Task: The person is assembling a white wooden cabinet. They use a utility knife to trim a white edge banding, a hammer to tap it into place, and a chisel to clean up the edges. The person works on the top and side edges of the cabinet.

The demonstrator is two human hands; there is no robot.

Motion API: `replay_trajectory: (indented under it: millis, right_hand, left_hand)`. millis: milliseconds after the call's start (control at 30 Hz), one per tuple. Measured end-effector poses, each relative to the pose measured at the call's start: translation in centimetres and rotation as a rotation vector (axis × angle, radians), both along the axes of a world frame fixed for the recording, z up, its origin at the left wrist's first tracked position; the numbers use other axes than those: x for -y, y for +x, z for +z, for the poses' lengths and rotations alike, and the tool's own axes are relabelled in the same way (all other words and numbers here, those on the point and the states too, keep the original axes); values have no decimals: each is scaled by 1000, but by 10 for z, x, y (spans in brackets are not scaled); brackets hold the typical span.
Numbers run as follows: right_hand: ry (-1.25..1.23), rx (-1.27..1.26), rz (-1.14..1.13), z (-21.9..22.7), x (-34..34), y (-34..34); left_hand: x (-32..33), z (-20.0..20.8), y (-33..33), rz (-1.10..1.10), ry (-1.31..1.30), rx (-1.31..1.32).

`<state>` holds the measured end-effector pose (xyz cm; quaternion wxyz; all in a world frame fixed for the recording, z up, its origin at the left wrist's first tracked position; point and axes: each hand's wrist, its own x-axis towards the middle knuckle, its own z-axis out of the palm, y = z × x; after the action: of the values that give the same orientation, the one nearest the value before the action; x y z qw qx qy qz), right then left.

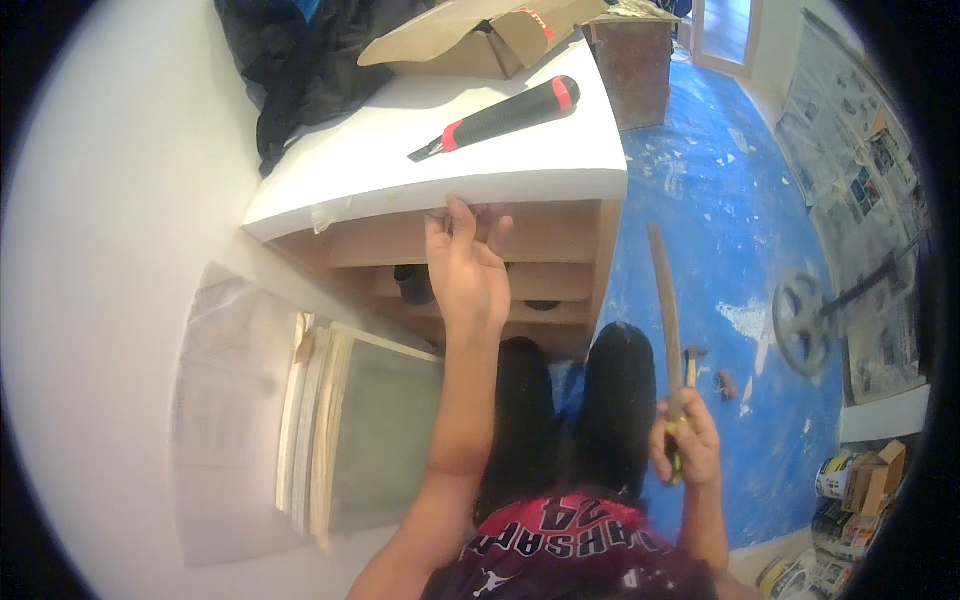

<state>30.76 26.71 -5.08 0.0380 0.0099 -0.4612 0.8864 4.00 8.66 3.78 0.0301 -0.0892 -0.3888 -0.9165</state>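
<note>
A cabinet with a white top [390, 192] and open wooden shelves stands in front of me. My left hand [468, 265] reaches up to the top's front edge, palm turned up, thumb against the edge and fingers curled under it; the fingertips are partly hidden. Off to the right, my right hand [688, 438] is closed round the yellow-and-black handle of what looks like a flat file [665, 310]. Its long, narrow blade points up and away, apart from the cabinet. A black-and-red utility knife [510, 113] lies on the white top, blade showing.
Cardboard [450, 45] and dark cloth [300, 80] lie on the cabinet. Framed panels [370, 430] lean at the left wall. On the blue-covered floor [720, 230] are a hammer [692, 362] and a round metal base [803, 323]. Cans and a box [872, 480] stand lower right.
</note>
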Motion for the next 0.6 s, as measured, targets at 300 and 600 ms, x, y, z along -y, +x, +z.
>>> replay_trajectory:
  millis: [300,600]
  right_hand:
    - [140,-65,-52,-5,-53,-28]
    - [122,-14,5,-13,-77,-55]
  left_hand:
    - [-39,6,19,-298,-187,-65]
    - [-31,16,27,-320,-361,47]
